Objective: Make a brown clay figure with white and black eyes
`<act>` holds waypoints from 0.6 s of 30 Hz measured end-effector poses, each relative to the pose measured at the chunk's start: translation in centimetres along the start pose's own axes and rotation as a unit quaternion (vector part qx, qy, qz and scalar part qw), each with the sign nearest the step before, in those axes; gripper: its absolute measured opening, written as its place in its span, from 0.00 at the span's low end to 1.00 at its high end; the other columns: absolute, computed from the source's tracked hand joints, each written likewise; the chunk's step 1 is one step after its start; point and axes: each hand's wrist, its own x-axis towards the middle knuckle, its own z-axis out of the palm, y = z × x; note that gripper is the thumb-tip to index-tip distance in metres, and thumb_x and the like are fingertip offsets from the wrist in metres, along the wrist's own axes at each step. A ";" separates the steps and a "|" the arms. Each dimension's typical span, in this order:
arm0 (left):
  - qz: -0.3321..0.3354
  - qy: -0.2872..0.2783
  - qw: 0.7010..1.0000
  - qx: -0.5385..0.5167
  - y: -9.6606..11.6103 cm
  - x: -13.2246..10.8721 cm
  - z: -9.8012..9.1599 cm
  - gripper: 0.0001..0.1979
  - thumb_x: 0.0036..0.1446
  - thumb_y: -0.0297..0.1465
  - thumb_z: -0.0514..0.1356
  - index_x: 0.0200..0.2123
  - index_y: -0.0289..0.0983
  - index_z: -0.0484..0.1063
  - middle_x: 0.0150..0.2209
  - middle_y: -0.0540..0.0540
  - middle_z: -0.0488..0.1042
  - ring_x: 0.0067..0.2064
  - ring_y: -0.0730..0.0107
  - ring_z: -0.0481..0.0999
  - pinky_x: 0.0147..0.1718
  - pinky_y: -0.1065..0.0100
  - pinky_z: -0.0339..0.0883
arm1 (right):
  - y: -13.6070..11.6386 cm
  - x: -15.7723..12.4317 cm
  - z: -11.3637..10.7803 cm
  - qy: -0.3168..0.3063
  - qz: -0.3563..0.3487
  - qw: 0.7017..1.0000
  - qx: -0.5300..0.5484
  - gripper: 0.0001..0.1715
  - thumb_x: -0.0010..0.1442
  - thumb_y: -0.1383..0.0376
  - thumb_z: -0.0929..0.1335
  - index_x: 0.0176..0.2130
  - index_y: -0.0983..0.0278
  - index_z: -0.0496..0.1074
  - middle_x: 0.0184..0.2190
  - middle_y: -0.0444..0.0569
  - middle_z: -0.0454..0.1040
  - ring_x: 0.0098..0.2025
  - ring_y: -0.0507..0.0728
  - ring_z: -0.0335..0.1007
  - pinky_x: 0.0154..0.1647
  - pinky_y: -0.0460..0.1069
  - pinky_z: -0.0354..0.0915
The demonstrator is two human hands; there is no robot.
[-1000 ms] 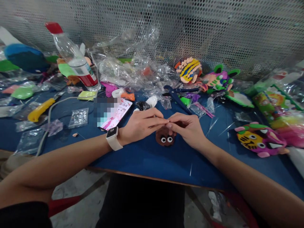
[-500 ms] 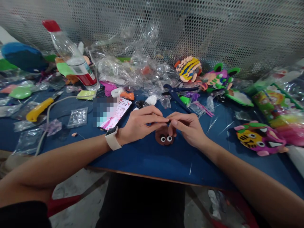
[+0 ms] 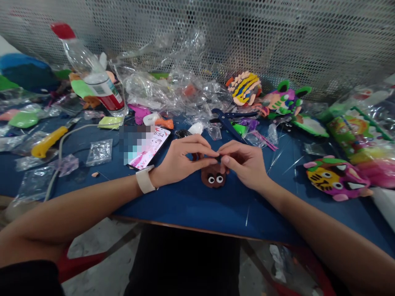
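A brown clay face (image 3: 212,181) with two white-and-black eyes lies on the blue tabletop, its upper part hidden by my fingers. Just above it my left hand (image 3: 187,159), with a pale watch strap at the wrist, and my right hand (image 3: 243,160) meet at the fingertips. Between the pinched fingertips is a tiny dark piece (image 3: 219,158), mostly hidden; both hands seem to grip it. Left of my left hand rests a phone (image 3: 148,149) with its screen lit.
Behind the hands lie blue-handled pliers (image 3: 226,121) and crumpled clear plastic (image 3: 173,92). A bottle (image 3: 103,88) and a yellow cutter (image 3: 49,142) are at the left. A purple and yellow clay face (image 3: 338,179) sits at the right.
The fingers of both hands have shifted slightly at the fingertips, and my left wrist has turned a little, so the watch face no longer shows. The view has moved slightly.
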 end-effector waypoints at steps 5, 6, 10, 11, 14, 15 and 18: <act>-0.054 -0.011 0.998 -0.036 0.3 0.1 -0.1 0.06 0.60 0.32 0.73 0.41 0.39 0.85 0.38 0.45 0.81 0.36 0.73 0.79 0.32 0.73 0.73 | -0.2 -0.3 -0.1 0.025 -0.051 0.995 -0.081 0.07 0.64 0.66 0.77 0.44 0.57 0.83 0.40 0.45 0.81 0.25 0.48 0.79 0.22 0.44 0.74; -0.055 -0.011 0.998 -0.041 0.3 0.1 -0.1 0.06 0.60 0.32 0.73 0.41 0.39 0.85 0.38 0.45 0.81 0.36 0.73 0.79 0.32 0.74 0.73 | -0.2 -0.3 -0.1 0.026 -0.059 0.994 -0.088 0.07 0.64 0.66 0.77 0.43 0.58 0.84 0.40 0.45 0.82 0.25 0.49 0.79 0.22 0.44 0.74; -0.069 -0.013 0.996 -0.054 0.3 0.1 0.0 0.06 0.60 0.32 0.73 0.40 0.39 0.85 0.37 0.45 0.81 0.35 0.74 0.78 0.31 0.74 0.73 | -0.2 -0.4 0.0 0.039 -0.068 0.992 -0.100 0.07 0.64 0.67 0.77 0.43 0.57 0.84 0.39 0.45 0.82 0.24 0.49 0.79 0.21 0.44 0.73; -0.073 -0.013 0.996 -0.058 0.2 0.1 0.0 0.06 0.60 0.32 0.73 0.40 0.39 0.85 0.37 0.46 0.81 0.35 0.74 0.78 0.31 0.74 0.72 | -0.2 -0.4 0.0 0.039 -0.070 0.992 -0.102 0.08 0.64 0.67 0.77 0.44 0.57 0.84 0.40 0.45 0.82 0.25 0.49 0.79 0.21 0.44 0.73; -0.088 -0.013 0.993 -0.073 0.1 0.0 0.1 0.06 0.59 0.33 0.73 0.40 0.39 0.85 0.37 0.46 0.81 0.34 0.75 0.77 0.30 0.75 0.71 | -0.2 -0.5 0.0 0.029 -0.083 0.990 -0.110 0.10 0.64 0.69 0.76 0.45 0.56 0.84 0.40 0.45 0.82 0.26 0.48 0.79 0.23 0.44 0.74; -0.094 -0.014 0.992 -0.078 0.1 0.0 0.1 0.07 0.59 0.34 0.73 0.40 0.39 0.85 0.38 0.45 0.81 0.34 0.74 0.77 0.30 0.74 0.72 | -0.2 -0.5 -0.1 0.028 -0.090 0.989 -0.114 0.10 0.64 0.69 0.76 0.45 0.56 0.84 0.40 0.44 0.82 0.26 0.48 0.79 0.23 0.44 0.74; -0.110 -0.017 0.990 -0.086 0.1 0.1 0.2 0.08 0.59 0.35 0.74 0.40 0.39 0.85 0.38 0.45 0.80 0.35 0.74 0.77 0.30 0.74 0.72 | -0.2 -0.5 0.0 0.031 -0.105 0.985 -0.131 0.10 0.64 0.70 0.76 0.44 0.56 0.83 0.40 0.44 0.82 0.26 0.48 0.79 0.25 0.44 0.75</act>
